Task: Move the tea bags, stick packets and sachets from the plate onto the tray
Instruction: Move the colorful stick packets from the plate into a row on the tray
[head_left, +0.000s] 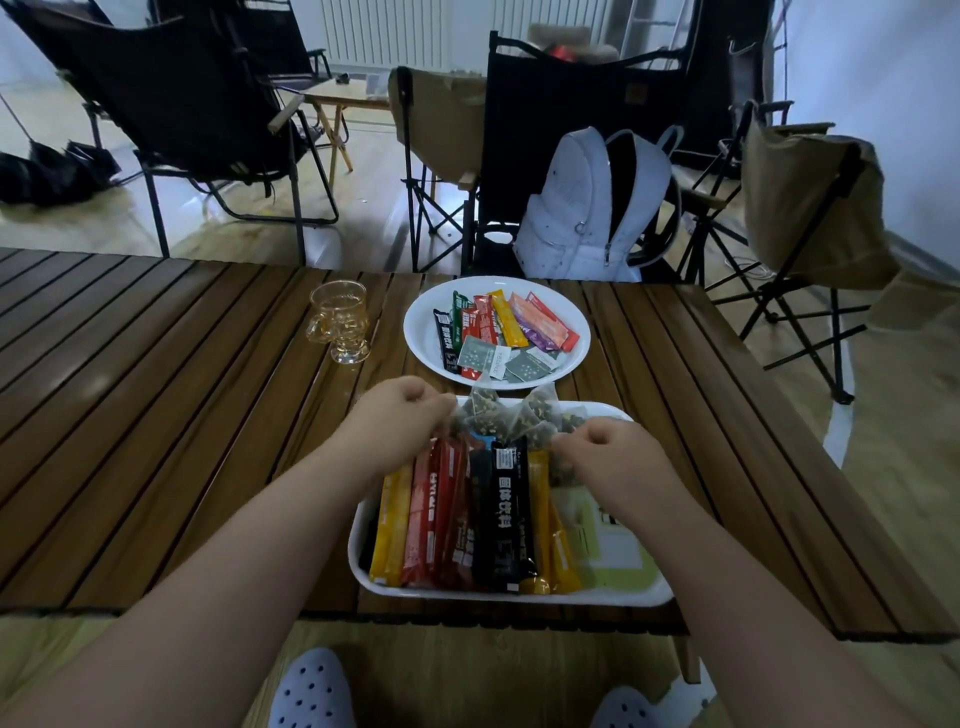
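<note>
A round white plate (421, 332) sits at the table's far middle, holding several coloured stick packets (501, 319) and grey-green sachets (530, 366). Nearer me lies a white rectangular tray (519, 597) filled with yellow, red and black stick packets (498, 514), pale green sachets (608, 540) and clear pyramid tea bags (511, 415) along its far edge. My left hand (400, 421) hovers over the tray's far left corner with curled fingers pinching a tea bag. My right hand (608, 457) is over the tray's right side, fingers curled at the tea bags; what it holds is hidden.
An amber glass mug (340, 322) stands left of the plate on the slatted wooden table (156, 415). Behind the table are folding chairs (208, 119) and a white backpack (592, 208). My feet in pale clogs (311, 691) show below the table edge.
</note>
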